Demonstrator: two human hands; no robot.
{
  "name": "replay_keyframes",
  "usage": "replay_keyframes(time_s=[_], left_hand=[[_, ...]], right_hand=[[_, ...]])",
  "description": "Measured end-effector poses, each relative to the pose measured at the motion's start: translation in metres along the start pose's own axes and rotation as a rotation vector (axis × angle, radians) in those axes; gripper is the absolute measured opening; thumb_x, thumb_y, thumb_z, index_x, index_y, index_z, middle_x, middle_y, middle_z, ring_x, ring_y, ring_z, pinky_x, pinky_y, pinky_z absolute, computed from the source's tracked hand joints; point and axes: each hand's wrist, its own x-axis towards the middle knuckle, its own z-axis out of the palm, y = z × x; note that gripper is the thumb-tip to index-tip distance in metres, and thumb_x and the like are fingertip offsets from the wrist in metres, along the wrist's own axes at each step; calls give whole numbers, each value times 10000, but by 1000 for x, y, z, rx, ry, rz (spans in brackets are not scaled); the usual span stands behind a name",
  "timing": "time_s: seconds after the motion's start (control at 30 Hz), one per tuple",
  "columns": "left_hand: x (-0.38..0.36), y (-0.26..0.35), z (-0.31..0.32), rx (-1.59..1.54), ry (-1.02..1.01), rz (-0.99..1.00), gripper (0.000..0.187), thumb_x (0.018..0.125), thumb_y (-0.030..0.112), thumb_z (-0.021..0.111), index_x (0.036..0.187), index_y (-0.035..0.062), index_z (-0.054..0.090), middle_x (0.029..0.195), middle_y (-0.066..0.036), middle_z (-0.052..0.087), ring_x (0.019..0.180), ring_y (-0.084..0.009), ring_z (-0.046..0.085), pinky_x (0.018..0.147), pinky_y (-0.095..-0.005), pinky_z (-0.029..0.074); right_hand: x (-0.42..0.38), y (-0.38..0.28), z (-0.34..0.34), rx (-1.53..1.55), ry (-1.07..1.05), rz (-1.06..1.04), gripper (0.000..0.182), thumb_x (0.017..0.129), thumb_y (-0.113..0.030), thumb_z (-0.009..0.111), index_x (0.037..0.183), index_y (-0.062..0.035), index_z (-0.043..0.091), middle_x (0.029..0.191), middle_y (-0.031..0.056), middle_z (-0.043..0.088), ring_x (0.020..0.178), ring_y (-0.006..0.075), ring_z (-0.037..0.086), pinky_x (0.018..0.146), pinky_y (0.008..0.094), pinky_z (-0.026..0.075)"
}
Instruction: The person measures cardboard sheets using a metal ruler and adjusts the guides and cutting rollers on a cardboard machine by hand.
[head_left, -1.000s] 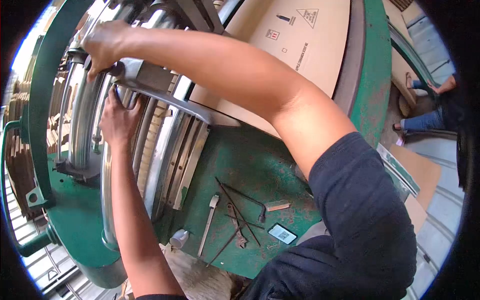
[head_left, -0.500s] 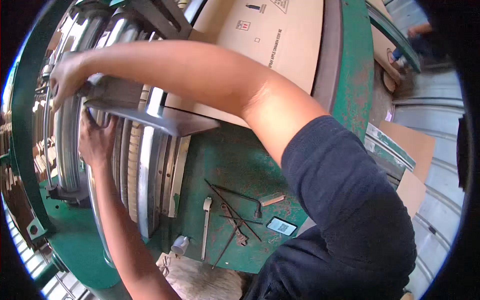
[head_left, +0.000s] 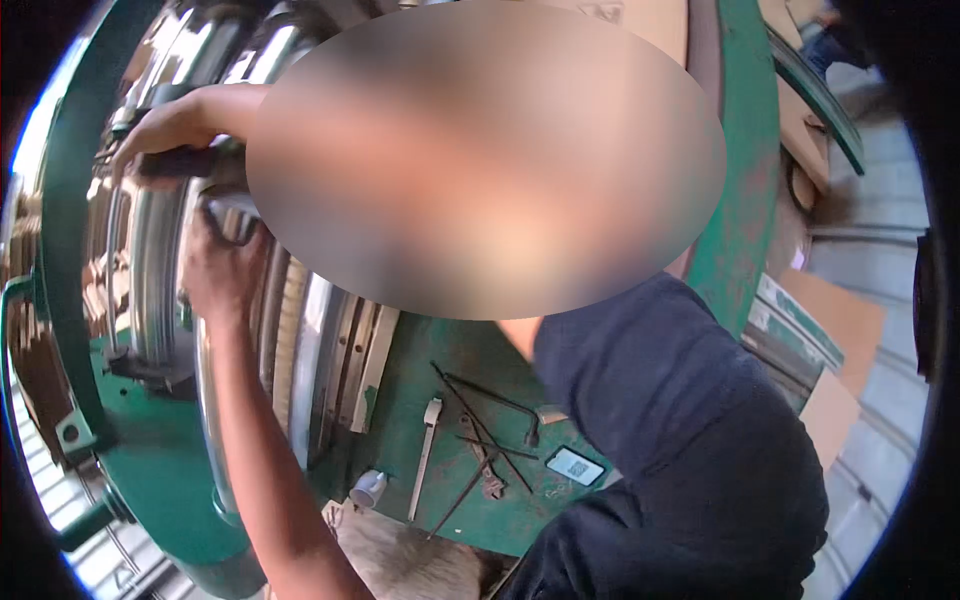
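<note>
My left hand (head_left: 222, 265) reaches up among the rollers, with its thumb and fingers bent around the lower edge of a dark metal plate (head_left: 232, 203). Most of that plate lies behind a large blurred oval. My right hand (head_left: 168, 128) comes across from the right, above the left one. Its fingers curl down over the far side, beside a dark bar (head_left: 180, 163) and a thin upright rod; what they grip is hard to make out. Just below the hands stands a shiny metal roller (head_left: 152, 290).
On the green machine bed (head_left: 400, 400) lie an open-ended wrench (head_left: 427, 445), several dark rods, an angled socket wrench (head_left: 531, 430) and a phone (head_left: 575, 466). A white cup (head_left: 369, 488) stands near the front edge. Stacked cardboard shows at far left; a person is partly visible at upper right.
The view has shifted slightly, so the machine and tools sit further right. Both hands stay at the rollers. A blurred oval now covers my right forearm, the cardboard sheet and much of the plate.
</note>
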Motion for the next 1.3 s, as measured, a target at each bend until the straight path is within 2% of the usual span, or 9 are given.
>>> replay_keyframes(time_s=[0.27, 0.4, 0.47, 0.57, 0.73, 0.93, 1.07, 1.17, 1.3], left_hand=[[-1, -6, -12, -55, 15, 8, 807, 706, 561, 691, 1323, 104, 443, 1142, -154, 594, 1001, -355, 609, 814, -461, 505], [-2, -21, 3, 15, 41, 37, 784, 742, 535, 672, 1335, 96, 407, 1192, -157, 583, 1050, -349, 594, 839, -455, 498], [-15, -11, 8, 23, 50, -15, 765, 775, 497, 671, 1343, 71, 387, 1257, -174, 555, 1115, -365, 559, 921, -449, 461], [-73, 9, 31, 131, 458, 81, 795, 813, 400, 691, 1425, 57, 319, 1364, -215, 470, 1231, -351, 486, 1036, -405, 375], [-323, 64, 55, -977, 172, -54, 660, 874, 250, 633, 1422, 18, 348, 1383, -243, 429, 1266, -356, 439, 1052, -409, 345], [-781, 56, 21, -815, -414, -578, 725, 847, 115, 616, 1475, 79, 255, 1429, -209, 378, 1316, -371, 357, 1074, -417, 304], [-1122, -18, -31, -777, -1325, -908, 813, 763, 317, 704, 1427, 33, 331, 1432, -251, 366, 1340, -367, 348, 1098, -402, 305], [-1188, -21, -120, -863, -981, -1890, 696, 818, 272, 659, 1420, 123, 342, 1278, -174, 512, 1110, -315, 535, 888, -440, 435], [-1268, -29, -121, -946, -732, -2035, 629, 852, 263, 645, 1394, 136, 352, 1153, -103, 569, 918, -201, 613, 699, -402, 473]], right_hand=[[-64, -30, 64, -933, 916, -147, 413, 871, -399, 555, 751, -22, 674, 720, 144, 675, 677, 255, 668, 784, 410, 514], [-196, -38, 110, -724, 1471, -528, 220, 883, -233, 554, 909, -26, 626, 695, 156, 636, 690, 284, 646, 632, 380, 497], [-291, -13, 193, -524, 1431, -742, 129, 920, -115, 516, 986, -24, 580, 764, 96, 619, 707, 173, 613, 646, 297, 489], [-429, 88, 325, -750, 1259, -355, 140, 917, -121, 549, 1006, -17, 578, 843, 94, 625, 756, 179, 619, 701, 287, 493], [-588, 258, 484, -627, 887, 546, 428, 833, -240, 673, 1190, -55, 525, 1003, 140, 606, 960, 290, 601, 800, 376, 492], [-585, 333, 560, -863, 618, 878, 927, 660, -428, 788, 1401, -109, 331, 1196, 176, 482, 1127, 339, 494, 867, 456, 474], [-564, 350, 615, -942, 628, 1074, 1037, 607, -462, 817, 1431, -123, 284, 1241, 184, 435, 1154, 350, 470, 878, 469, 474], [-545, 359, 639, -1040, 718, 1147, 1056, 591, -457, 828, 1433, -129, 282, 1277, 174, 410, 1175, 346, 453, 889, 470, 470], [-546, 386, 671, -1208, 804, 1152, 1032, 598, -431, 828, 1427, -113, 303, 1291, 151, 411, 1198, 329, 437, 918, 457, 459]])
